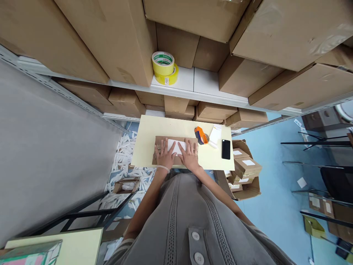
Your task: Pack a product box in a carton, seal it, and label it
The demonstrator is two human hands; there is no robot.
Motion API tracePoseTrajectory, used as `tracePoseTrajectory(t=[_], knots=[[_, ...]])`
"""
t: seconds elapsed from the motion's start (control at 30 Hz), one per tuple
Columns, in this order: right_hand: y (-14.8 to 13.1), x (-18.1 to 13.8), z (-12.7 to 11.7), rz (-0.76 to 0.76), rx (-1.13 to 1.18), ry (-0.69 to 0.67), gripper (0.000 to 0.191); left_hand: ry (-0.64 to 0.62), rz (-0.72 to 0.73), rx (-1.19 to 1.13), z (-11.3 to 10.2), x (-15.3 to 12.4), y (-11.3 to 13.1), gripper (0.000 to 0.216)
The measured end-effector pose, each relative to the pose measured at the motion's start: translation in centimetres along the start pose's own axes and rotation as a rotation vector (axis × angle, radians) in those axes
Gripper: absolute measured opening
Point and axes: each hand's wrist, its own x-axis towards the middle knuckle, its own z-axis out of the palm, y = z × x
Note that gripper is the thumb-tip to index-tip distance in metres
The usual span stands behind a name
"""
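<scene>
**Both palms flat on a labelled parcel**

Working left to right: the left hand [164, 154] lies spread and flat, fingers unclenched, on the left half of a brown cardboard parcel [159, 141] at the middle of the pale yellow table [146, 140]. It grips nothing, only presses down. Between the hands sits a white label [177, 146], apparently already stuck on; smoothing looks like what remains. The right hand [189, 154], likewise open and flat, rests on the parcel's right half. At two o'clock from it lies an orange tape dispenser [201, 134], then a white slip [214, 135], then a black phone [225, 149] at three o'clock.
</scene>
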Motion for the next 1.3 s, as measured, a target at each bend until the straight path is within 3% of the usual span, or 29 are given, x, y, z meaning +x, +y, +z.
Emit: tracePoseTrajectory(t=[0.27, 0.73, 0.93, 1.07, 1.17, 1.23, 1.3], knots=[[2.7, -2.1, 0.7, 0.164, -0.018, -0.022, 0.058, 0.051, -0.108, -0.029, -0.5, -0.6, -2.7, 0.052], [0.8, -4.4, 2.2, 0.137, -0.044, -0.032, 0.067, 0.070, -0.121, -0.009, 1.3, -1.9, -0.5, 0.064], [0.4, -4.2, 2.2, 0.273, 0.005, 0.039, 0.067, 0.123, -0.254, -0.009, 0.6, -1.7, 0.2, 0.057], [1.9, -4.5, 1.6, 0.521, 0.178, 0.100, 0.076, 0.182, -0.405, -0.027, 0.1, -2.6, -1.5, 0.060], [3.1, -4.8, 1.2, 0.691, 0.463, 0.037, 0.079, 0.055, -0.500, -0.182, -0.1, -3.2, -3.9, 0.062], [3.1, -4.8, 1.0, 0.764, 0.650, -0.052, 0.074, -0.059, -0.495, -0.301, -0.2, -3.4, -5.4, 0.059], [2.4, -4.6, 0.5, 0.808, 0.749, -0.117, 0.067, -0.093, -0.466, -0.350, -0.4, -3.4, -6.4, 0.056]])
